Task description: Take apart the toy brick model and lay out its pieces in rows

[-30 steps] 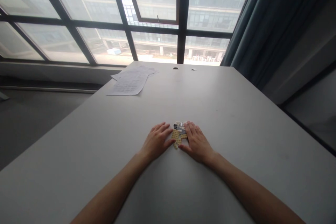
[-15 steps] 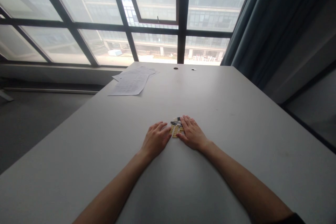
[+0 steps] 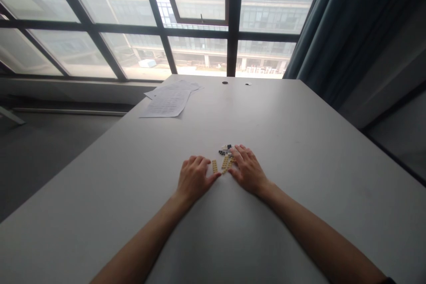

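Note:
Several small studded toy building bricks lie between my hands on the white table. One tan studded plate (image 3: 214,166) stands apart on the left, beside my left hand (image 3: 195,174), whose thumb and fingers are spread around its near side. More tan plates (image 3: 225,162) lie at a slant in the middle. Behind them are dark grey pieces (image 3: 222,152), a black piece (image 3: 229,146) and some white ones. Over the right part of the group rests my right hand (image 3: 248,167), fingers stretched out, covering some pieces. Neither hand grips a piece.
Printed paper sheets (image 3: 168,102) lie at the far left of the white table (image 3: 299,142). Two round holes, one of them at the back edge (image 3: 225,83), pierce the tabletop. Windows stand beyond, and a dark curtain (image 3: 319,31) hangs at the right.
The tan plates, close together before, are now spread, with one separated to the left. My left hand has moved slightly left, its thumb further out from the fingers. The view has shifted slightly.

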The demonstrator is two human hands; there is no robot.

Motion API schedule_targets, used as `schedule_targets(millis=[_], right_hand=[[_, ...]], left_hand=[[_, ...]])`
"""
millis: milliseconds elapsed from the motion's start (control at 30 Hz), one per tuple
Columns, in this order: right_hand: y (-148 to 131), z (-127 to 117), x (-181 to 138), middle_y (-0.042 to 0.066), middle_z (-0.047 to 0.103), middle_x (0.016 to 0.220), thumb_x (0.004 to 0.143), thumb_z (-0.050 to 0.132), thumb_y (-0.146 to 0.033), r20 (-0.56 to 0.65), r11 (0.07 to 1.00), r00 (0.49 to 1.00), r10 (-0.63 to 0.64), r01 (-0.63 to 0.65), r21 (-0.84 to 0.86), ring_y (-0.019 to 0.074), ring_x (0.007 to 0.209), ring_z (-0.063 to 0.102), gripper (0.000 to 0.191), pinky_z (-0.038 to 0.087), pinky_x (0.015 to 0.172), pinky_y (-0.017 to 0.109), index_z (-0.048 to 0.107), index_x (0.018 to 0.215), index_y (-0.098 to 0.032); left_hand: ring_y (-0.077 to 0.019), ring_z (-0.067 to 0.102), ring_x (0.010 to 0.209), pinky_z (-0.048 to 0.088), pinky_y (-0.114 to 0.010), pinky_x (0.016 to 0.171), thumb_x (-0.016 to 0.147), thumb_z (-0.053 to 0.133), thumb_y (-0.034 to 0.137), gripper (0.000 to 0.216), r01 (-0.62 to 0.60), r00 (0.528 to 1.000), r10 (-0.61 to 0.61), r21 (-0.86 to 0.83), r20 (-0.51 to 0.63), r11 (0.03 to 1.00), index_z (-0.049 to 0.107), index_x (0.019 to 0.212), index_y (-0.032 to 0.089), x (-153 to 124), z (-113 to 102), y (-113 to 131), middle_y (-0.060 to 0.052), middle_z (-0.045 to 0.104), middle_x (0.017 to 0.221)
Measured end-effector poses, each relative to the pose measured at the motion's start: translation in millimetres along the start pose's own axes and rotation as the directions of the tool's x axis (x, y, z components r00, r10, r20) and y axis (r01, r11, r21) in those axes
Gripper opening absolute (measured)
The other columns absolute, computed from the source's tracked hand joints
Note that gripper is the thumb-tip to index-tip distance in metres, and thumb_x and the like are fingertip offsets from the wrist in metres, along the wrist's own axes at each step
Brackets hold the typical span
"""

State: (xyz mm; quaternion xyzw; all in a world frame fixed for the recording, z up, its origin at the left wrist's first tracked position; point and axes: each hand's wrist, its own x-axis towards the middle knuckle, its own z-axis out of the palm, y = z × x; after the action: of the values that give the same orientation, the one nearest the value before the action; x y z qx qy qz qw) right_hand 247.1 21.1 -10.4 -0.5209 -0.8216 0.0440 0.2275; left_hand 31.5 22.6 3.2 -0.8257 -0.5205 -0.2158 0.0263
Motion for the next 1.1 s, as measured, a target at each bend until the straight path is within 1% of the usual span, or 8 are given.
schedule_targets(millis=[100, 267, 433, 633, 767, 867, 967, 1100], right_hand=[[-5.1, -8.3, -10.4, 0.013, 0.041, 0.144, 0.087, 0.052, -0.035, -0.055, 0.996, 0.998, 0.015, -0.01, 0.09, 0.0285, 0.136, 0.029, 0.057, 0.024, 0.113, 0.047, 0.04, 0.14, -0.015], [-10.7, -25.1, -35.6, 0.013, 0.048, 0.137, 0.088, 0.052, -0.034, -0.052, 0.982, 0.998, 0.019, -0.009, 0.19, 0.0279, 0.131, 0.037, 0.048, 0.032, 0.109, 0.048, 0.048, 0.133, -0.019], [-16.8, -31.0, -57.4, 0.013, 0.055, 0.129, 0.09, 0.05, -0.034, -0.02, 0.982, 1.0, -0.011, 0.014, 0.19, 0.0262, 0.124, 0.045, 0.036, 0.037, 0.105, 0.044, 0.057, 0.121, -0.017], [-35.9, -21.5, -42.8, 0.012, 0.055, 0.133, 0.091, 0.051, -0.042, 0.167, 0.972, 0.963, -0.21, 0.187, 0.14, 0.0259, 0.126, 0.043, 0.048, 0.031, 0.11, 0.041, 0.051, 0.131, -0.014], [-42.1, -17.6, -31.2, 0.017, 0.05, 0.137, 0.089, 0.054, -0.043, 0.158, 0.974, 0.971, -0.18, 0.154, 0.164, 0.0295, 0.128, 0.041, 0.055, 0.029, 0.11, 0.044, 0.049, 0.132, -0.01], [-40.8, -20.8, -34.6, 0.017, 0.052, 0.134, 0.088, 0.057, -0.037, 0.121, 0.939, 0.985, -0.121, 0.074, 0.337, 0.0298, 0.127, 0.043, 0.049, 0.03, 0.11, 0.046, 0.053, 0.129, -0.011], [-38.6, -25.8, -42.6, 0.014, 0.062, 0.118, 0.089, 0.055, -0.038, 0.137, 0.703, 0.985, 0.103, -0.17, 0.691, 0.0249, 0.11, 0.057, 0.04, 0.044, 0.098, 0.043, 0.059, 0.121, -0.015], [-41.2, -26.3, -49.5, 0.007, 0.069, 0.085, 0.085, 0.058, -0.049, 0.321, 0.099, 0.897, 0.303, -0.364, 0.926, 0.0166, 0.069, 0.065, 0.039, 0.055, 0.067, 0.034, 0.065, 0.102, -0.015]], left_hand=[[-0.0302, 0.055, 0.09, 0.043, -0.043, 0.078, 0.08, 0.057, 0.058, 0.04, 0.057, 0.998, -0.059, 0.067, 0.027, 0.996, 0.062, 0.082, 0.018, 2.1, 0.1, 9.0, -0.011, 0.064, 0.087], [-0.0283, 0.055, 0.089, 0.042, -0.042, 0.079, 0.086, 0.054, 0.037, 0.02, 0.076, 0.997, -0.078, 0.064, 0.029, 0.995, 0.061, 0.082, 0.019, 7.5, 3.4, 13.0, -0.009, 0.063, 0.088], [-0.0271, 0.055, 0.088, 0.042, -0.041, 0.078, 0.091, 0.047, 0.03, 0.02, 0.097, 0.995, -0.097, 0.019, 0.016, 0.995, 0.061, 0.084, 0.018, 9.5, 6.6, 7.8, -0.009, 0.062, 0.086], [-0.0235, 0.056, 0.087, 0.044, -0.037, 0.081, 0.092, 0.045, 0.024, 0.016, 0.085, 0.996, -0.087, -0.126, -0.01, 0.988, 0.058, 0.087, 0.018, 4.2, 4.1, 8.9, -0.007, 0.064, 0.088], [-0.0186, 0.059, 0.078, 0.048, -0.03, 0.073, 0.092, 0.048, 0.026, 0.011, 0.101, 0.993, -0.112, -0.225, -0.037, 0.969, 0.056, 0.091, 0.019, -1.8, -1.9, 8.5, -0.003, 0.064, 0.083], [-0.0159, 0.06, 0.074, 0.049, -0.027, 0.069, 0.09, 0.053, 0.027, 0.009, 0.089, 0.987, -0.124, -0.309, -0.097, 0.947, 0.056, 0.092, 0.019, -7.8, -7.5, 12.0, -0.002, 0.064, 0.082], [-0.0148, 0.06, 0.075, 0.048, -0.027, 0.07, 0.089, 0.057, 0.023, 0.004, -0.065, 0.971, -0.033, -0.395, -0.239, 0.917, 0.057, 0.089, 0.019, -15.0, -13.5, 20.6, -0.001, 0.063, 0.08], [-0.0153, 0.058, 0.081, 0.047, -0.029, 0.076, 0.085, 0.059, 0.011, 0.011, -0.384, 0.897, 0.263, -0.334, -0.356, 0.861, 0.059, 0.093, 0.02, -25.0, -19.9, 32.1, -0.002, 0.066, 0.085]])
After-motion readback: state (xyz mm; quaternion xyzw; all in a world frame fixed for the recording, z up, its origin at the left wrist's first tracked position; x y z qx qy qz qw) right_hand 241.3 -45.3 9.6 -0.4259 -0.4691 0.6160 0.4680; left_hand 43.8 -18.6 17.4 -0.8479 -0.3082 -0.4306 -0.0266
